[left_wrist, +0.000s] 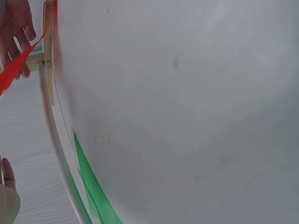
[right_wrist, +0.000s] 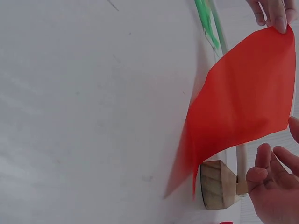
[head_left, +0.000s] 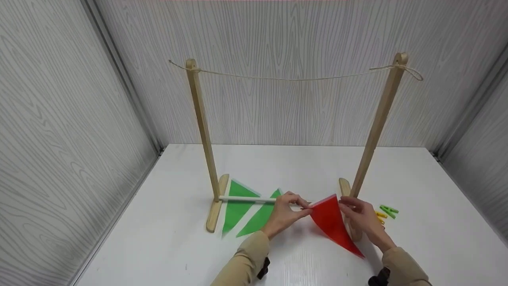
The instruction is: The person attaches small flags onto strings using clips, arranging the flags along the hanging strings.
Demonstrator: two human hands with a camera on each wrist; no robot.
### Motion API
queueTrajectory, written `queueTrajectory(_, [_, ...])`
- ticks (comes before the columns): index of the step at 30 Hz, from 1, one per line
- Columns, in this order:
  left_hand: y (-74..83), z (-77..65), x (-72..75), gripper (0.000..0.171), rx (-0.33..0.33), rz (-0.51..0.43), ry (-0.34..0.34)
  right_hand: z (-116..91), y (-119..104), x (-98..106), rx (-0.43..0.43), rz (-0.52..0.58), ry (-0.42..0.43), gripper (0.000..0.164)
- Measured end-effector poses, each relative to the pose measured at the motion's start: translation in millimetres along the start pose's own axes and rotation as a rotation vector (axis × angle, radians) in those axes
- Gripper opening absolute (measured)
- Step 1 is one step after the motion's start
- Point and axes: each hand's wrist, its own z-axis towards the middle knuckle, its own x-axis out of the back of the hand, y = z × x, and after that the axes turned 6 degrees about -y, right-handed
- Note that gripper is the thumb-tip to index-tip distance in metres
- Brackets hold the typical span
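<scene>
A red triangular pennant (head_left: 332, 222) is held up above the white table, its point hanging down to the right. My left hand (head_left: 286, 210) pinches its upper left corner between thumb and fingertips. At the upper right corner is my right hand (head_left: 363, 216), with the thumb (right_wrist: 294, 127) right at the edge. Its other fingers (right_wrist: 262, 158) are loosely bent and stand apart from the cloth. Two green pennants (head_left: 238, 212) lie on the table to the left, partly beneath the white crossbar (head_left: 242, 198) of a wooden stand.
The stand's left post (head_left: 203, 131) and right post (head_left: 379, 123) rise from wooden feet, with a thin string (head_left: 293, 79) tied between their tops. Right of the right foot lie a green clothespin (head_left: 389, 211) and yellow clothespins (head_left: 381, 215). Grained panels wall the table in.
</scene>
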Motion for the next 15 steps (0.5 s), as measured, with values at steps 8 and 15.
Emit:
queueTrajectory(8, [0.1,-0.4,-0.2,0.005,0.017,0.040,-0.020,1.5,-2.8,-1.4,-0.018,0.049,-0.006,0.062])
queueTrajectory(15, [-1.2,-3.3,-0.6,0.007,0.033,0.078,-0.012,1.1,-8.1,-0.9,-0.074,0.100,0.050,0.057])
